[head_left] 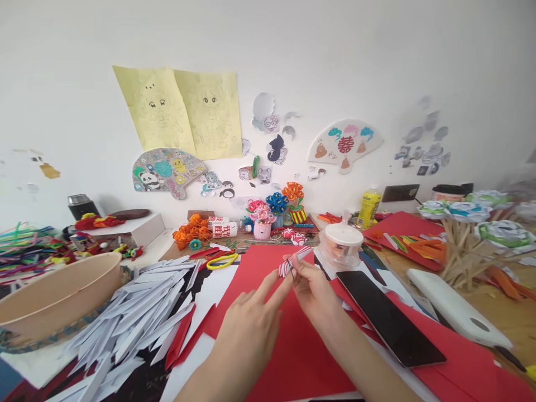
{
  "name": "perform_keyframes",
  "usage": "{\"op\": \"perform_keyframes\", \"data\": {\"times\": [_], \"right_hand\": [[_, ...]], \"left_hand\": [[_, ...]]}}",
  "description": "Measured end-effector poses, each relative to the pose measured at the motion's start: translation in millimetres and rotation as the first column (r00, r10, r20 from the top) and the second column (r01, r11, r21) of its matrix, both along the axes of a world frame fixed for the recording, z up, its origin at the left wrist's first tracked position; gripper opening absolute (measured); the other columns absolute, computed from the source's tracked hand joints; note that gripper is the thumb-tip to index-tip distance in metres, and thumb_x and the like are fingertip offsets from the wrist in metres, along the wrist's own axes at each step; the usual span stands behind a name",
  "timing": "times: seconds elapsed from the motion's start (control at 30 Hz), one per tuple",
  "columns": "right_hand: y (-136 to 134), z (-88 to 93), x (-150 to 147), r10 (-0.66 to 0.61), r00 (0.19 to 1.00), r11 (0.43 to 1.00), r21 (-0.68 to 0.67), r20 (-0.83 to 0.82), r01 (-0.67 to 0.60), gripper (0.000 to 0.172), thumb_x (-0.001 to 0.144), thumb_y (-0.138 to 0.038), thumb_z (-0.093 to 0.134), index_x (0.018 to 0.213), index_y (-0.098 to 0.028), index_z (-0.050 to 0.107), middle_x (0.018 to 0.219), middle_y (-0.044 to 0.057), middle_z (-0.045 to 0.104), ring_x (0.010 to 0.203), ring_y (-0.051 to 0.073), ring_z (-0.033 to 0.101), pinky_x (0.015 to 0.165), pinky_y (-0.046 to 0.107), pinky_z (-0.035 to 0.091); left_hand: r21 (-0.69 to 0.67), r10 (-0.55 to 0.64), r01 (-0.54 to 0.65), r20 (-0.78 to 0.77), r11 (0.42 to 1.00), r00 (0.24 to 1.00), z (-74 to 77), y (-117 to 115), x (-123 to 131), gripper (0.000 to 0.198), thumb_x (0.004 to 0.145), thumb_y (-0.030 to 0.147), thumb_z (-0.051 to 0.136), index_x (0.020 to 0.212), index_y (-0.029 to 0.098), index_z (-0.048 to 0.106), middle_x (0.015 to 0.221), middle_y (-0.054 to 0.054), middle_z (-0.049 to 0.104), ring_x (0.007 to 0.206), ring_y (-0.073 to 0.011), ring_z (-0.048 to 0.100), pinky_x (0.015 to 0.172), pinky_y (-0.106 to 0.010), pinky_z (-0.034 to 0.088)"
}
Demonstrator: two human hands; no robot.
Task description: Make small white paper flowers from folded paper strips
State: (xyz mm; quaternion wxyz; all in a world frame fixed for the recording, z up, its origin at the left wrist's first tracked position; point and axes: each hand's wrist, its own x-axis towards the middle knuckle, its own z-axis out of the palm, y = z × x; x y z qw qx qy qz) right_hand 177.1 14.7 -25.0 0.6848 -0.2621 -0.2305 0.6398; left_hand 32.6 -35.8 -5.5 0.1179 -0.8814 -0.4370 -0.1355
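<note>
A small red-and-white striped folded strip (285, 269) is held up over the red paper sheet (314, 340), between both hands. My left hand (253, 318) pinches its left end between the fingertips. Closed on the right side of the strip, my right hand (312, 282) has thumb and fingers together, and the strip's long end sticks out above them. A thin dark line, perhaps a wire or stick, crosses the strip at the fingertips; I cannot make out what it is. Behind the hands lie small red-and-white striped pieces (296, 237).
Folded white paper strips (138, 318) are heaped at left beside a beige basket (62, 285). Yellow-handled scissors (221, 261) lie behind. A black phone (389, 318), a white power bank-like block (456, 307) and a lidded tub (343, 237) are at right. Flower crafts (259, 215) stand by the wall.
</note>
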Motion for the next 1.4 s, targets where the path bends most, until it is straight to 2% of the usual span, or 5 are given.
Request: {"op": "perform_keyframes", "data": {"times": [0.17, 0.43, 0.8, 1.1, 1.4], "right_hand": [[-3.6, 8.9, 0.0, 0.096, 0.995, 0.995, 0.018, -0.019, -0.096, 0.022, 0.061, -0.031, 0.084, 0.073, -0.016, 0.073, 0.072, 0.001, 0.066, 0.068, 0.011, 0.057, 0.070, 0.023, 0.047], [-6.3, 17.2, 8.6, 0.273, 0.955, 0.962, -0.020, 0.115, -0.273, 0.020, 0.064, -0.032, 0.080, 0.073, -0.015, 0.072, 0.070, 0.001, 0.066, 0.058, 0.012, 0.060, 0.063, 0.025, 0.047], [-10.8, 24.9, 19.4, 0.438, 0.684, 0.830, 0.029, 0.583, -0.557, 0.034, 0.080, -0.044, 0.067, 0.099, -0.016, 0.071, 0.086, 0.007, 0.069, 0.078, 0.015, 0.063, 0.069, 0.025, 0.047], [-13.0, 21.1, 10.7, 0.412, 0.664, 0.820, 0.063, 0.624, -0.569, 0.030, 0.078, -0.040, 0.069, 0.093, -0.013, 0.069, 0.081, 0.006, 0.068, 0.078, 0.016, 0.063, 0.073, 0.026, 0.046], [-12.7, 16.4, -2.7, 0.178, 0.780, 0.944, 0.119, 0.599, -0.307, 0.033, 0.077, -0.041, 0.069, 0.095, -0.015, 0.061, 0.078, 0.003, 0.067, 0.072, 0.014, 0.063, 0.069, 0.025, 0.049]], "left_hand": [[-0.126, 0.007, 0.033, 0.303, 0.991, 0.953, -3.0, 3.7, 0.6, 0.059, 0.087, 0.015, 0.041, 0.142, 0.031, 0.025, 0.141, -0.008, 0.042, 0.089, -0.0174, 0.063, 0.075, -0.033, 0.054], [-0.355, 0.093, 0.315, 0.781, 0.880, 0.618, 16.7, 10.7, -12.2, 0.040, 0.090, 0.029, 0.049, 0.128, 0.030, 0.039, 0.120, -0.006, 0.054, 0.080, -0.0132, 0.055, 0.078, -0.030, 0.047], [-0.468, 0.202, 0.396, 0.808, 0.790, 0.553, 31.6, 17.4, -31.5, 0.018, 0.088, 0.038, 0.053, 0.098, 0.023, 0.054, 0.096, -0.001, 0.057, 0.069, -0.0115, 0.047, 0.067, -0.026, 0.038], [-0.551, 0.260, 0.428, 0.780, 0.717, 0.569, 23.3, 13.9, -31.2, 0.017, 0.089, 0.038, 0.051, 0.097, 0.023, 0.055, 0.076, 0.002, 0.059, 0.071, -0.0137, 0.055, 0.069, -0.027, 0.038], [-0.533, 0.513, 0.533, 0.834, 0.657, 0.202, 24.3, 8.3, -27.1, 0.017, 0.081, 0.033, 0.064, 0.094, 0.023, 0.067, 0.107, -0.003, 0.062, 0.101, -0.0182, 0.050, 0.083, -0.027, 0.037]]}}
